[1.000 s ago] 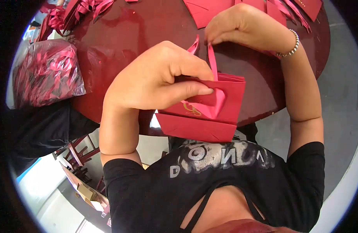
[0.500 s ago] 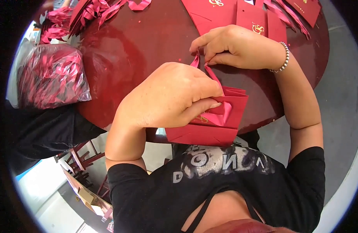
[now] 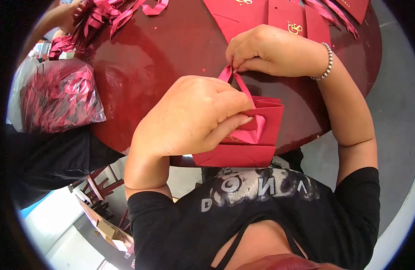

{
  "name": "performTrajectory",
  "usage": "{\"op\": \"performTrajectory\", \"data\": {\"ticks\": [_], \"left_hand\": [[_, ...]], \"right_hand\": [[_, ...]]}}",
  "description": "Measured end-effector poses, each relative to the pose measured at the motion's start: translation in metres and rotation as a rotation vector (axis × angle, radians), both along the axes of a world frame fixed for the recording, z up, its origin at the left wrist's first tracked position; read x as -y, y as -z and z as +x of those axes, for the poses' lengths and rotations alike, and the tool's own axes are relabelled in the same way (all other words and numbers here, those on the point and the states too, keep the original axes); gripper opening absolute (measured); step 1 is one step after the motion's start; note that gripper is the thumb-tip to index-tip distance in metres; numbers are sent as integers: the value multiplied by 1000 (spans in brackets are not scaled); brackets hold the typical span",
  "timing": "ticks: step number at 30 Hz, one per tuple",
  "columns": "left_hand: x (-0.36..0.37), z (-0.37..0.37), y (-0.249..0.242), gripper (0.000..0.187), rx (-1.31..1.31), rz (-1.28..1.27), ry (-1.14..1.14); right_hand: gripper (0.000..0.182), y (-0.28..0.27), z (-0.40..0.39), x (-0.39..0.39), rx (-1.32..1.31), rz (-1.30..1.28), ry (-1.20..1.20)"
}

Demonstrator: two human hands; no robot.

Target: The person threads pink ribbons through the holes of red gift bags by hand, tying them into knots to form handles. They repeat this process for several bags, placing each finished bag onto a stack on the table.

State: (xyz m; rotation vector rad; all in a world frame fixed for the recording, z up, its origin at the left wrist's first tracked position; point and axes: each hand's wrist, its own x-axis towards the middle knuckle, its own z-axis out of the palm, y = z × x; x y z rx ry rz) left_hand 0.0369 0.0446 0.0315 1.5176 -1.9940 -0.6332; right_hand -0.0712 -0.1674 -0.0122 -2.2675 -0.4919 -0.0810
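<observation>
A small red paper gift bag [image 3: 271,128] lies at the table's near edge, its mouth turned away from me. My left hand [image 3: 200,114] is closed on the bag's top edge, thumb on the front face, and covers much of the bag. A pink ribbon [image 3: 244,89] runs through the bag, with a loose loop on the front. Beyond the bag's mouth, my right hand [image 3: 272,51] pinches the ribbon where its strands come together. Its fingertips partly hide that spot.
More red bags [image 3: 248,22] with gold lettering lie at the far right of the round dark-red table [image 3: 171,49]. A clear plastic bag of pink ribbons [image 3: 63,96] sits at the left. Another person's hand [image 3: 65,15] is by a ribbon bundle [image 3: 99,18] at upper left.
My right fingers have drawn closer together on the ribbon, where its strands now meet. My left hand keeps its grip on the bag. Another person's hand has come into view at upper left.
</observation>
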Motion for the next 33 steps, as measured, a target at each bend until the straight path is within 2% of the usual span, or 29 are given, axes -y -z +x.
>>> {"op": "performTrajectory", "data": {"ticks": [4, 7, 11, 12, 15, 18, 22, 30, 33], "left_hand": [[1, 4, 1, 12, 16, 22, -55], [2, 6, 2, 10, -59, 105, -98], [3, 11, 2, 14, -134, 190, -157], [3, 13, -3, 17, -178, 317, -198], [3, 14, 1, 19, -370, 391, -287], [1, 13, 1, 21, -421, 393, -273], [3, 13, -6, 23, -327, 337, -269], [-2, 5, -6, 17, -411, 353, -307], [-1, 7, -7, 16, -435, 385, -317]], "right_hand": [[13, 3, 1, 4, 81, -56, 52], [15, -5, -4, 0, 84, -80, 180], [14, 5, 7, 11, 426, -263, 44], [16, -12, 0, 2, 205, -314, 139], [15, -13, -1, -1, 214, -448, 198], [15, -14, -1, -2, 174, -522, 251], [14, -3, 0, 6, 306, -537, 411], [13, 1, 6, 4, 324, -556, 404], [13, -3, 4, 7, 373, -635, 429]]}}
